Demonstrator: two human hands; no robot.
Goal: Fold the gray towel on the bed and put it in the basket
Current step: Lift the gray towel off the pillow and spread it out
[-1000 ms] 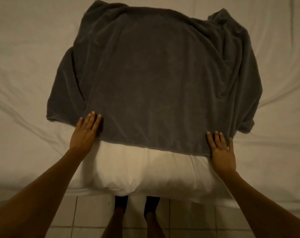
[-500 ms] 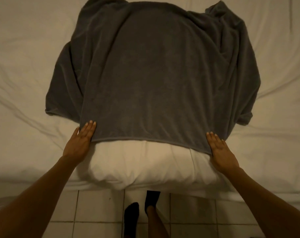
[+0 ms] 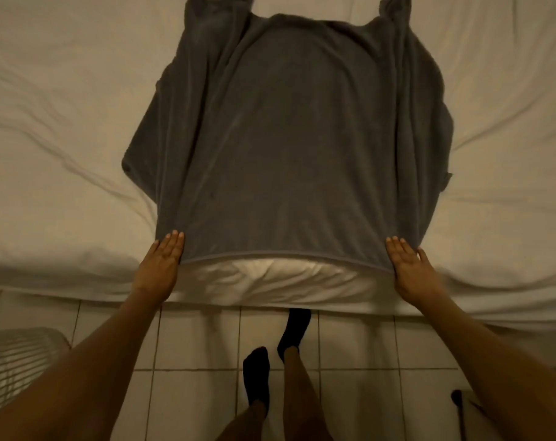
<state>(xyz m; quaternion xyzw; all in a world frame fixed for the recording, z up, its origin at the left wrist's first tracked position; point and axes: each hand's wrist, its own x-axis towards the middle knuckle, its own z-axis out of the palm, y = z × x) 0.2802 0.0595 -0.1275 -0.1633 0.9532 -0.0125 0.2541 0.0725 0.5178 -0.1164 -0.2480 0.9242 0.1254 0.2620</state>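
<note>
The left hand (image 3: 161, 265) is laid flat, fingers straight and together, against the near left corner of the gray towel (image 3: 289, 148); the right hand (image 3: 411, 268) is laid the same way at the near right corner. Whether a thumb is tucked under the hem cannot be told, as the thumbs are hidden by the cloth.

Since half a second ago, the near hem is seen drawn closer to the edge of the bed (image 3: 47, 186), and less of the white pillow (image 3: 270, 278) under the towel is left showing. The towel is now stretched long and narrow: its centre is pulled taut between the hands, while both side flaps are gathered into lengthwise ridges. A second ago the cloth was spread broader and the left hand was set further in on it. The person's socked feet (image 3: 294, 332) are also placed differently, further back on the tiled floor (image 3: 190, 345).

By this judgement the towel is being straightened only; no fold is made yet. A slatted white object (image 3: 19, 361), possibly the basket, is glimpsed at lower left, blurred.
</note>
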